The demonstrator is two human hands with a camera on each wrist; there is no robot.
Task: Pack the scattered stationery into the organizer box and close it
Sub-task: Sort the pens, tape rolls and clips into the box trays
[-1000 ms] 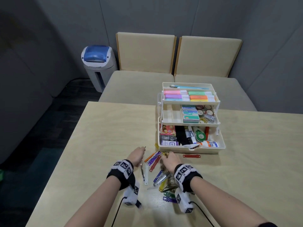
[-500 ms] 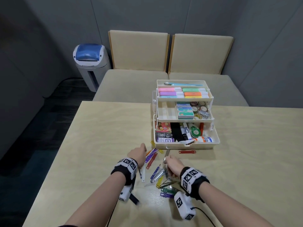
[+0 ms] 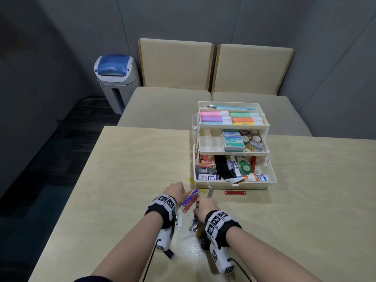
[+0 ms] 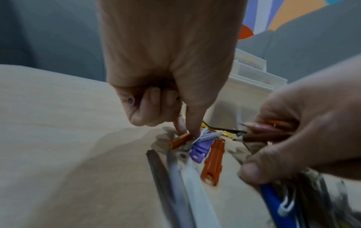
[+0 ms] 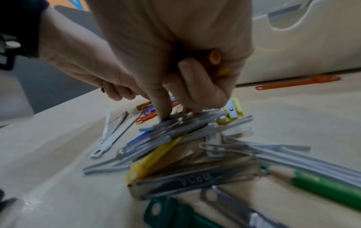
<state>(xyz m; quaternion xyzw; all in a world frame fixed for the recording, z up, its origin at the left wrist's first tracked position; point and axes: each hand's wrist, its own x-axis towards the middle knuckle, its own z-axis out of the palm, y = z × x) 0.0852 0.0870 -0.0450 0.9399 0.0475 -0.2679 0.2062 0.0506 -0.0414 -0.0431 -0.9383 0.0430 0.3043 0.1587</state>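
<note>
Left hand (image 4: 168, 64) curled over the table (image 3: 126, 180), forefinger and thumb pinching down on an orange strip (image 4: 180, 140) beside a purple strip (image 4: 200, 152); other fingers (image 4: 158, 100) folded into the palm, whether holding anything cannot be told; right hand (image 5: 175, 50) closed round a bundle of pencils, an orange end (image 5: 215, 57) showing in the fist, its forefinger pressing onto the heap of fasteners (image 5: 181, 134) below.

Just at 3 o'clock of the left hand, a red strip (image 4: 213, 160) lying flat next to the purple one; toward 6 o'clock, white and grey strips (image 3: 179, 219) stretched along the table; under the right wrist, a yellow strip (image 5: 156, 155), a yellow sharpener (image 5: 232, 112), a green pencil (image 5: 320, 186) and dark green clips (image 5: 175, 214) mixed in the heap.

At 12 o'clock of both hands, near them, the organizer box (image 3: 234, 185) standing open on the table, three tiers stepped back; highlighters (image 3: 230, 119) in the top tray, staple boxes (image 3: 234, 140) and tape rolls in the middle, a glue bottle (image 3: 257, 177) and markers in the base; one more red strip (image 3: 235, 192) alone on the table just in front of the box.

Farther off at 12 o'clock, two beige chairs (image 3: 175, 64); at 10 o'clock, a bin with a blue lid (image 3: 114, 74) on the dark floor.
</note>
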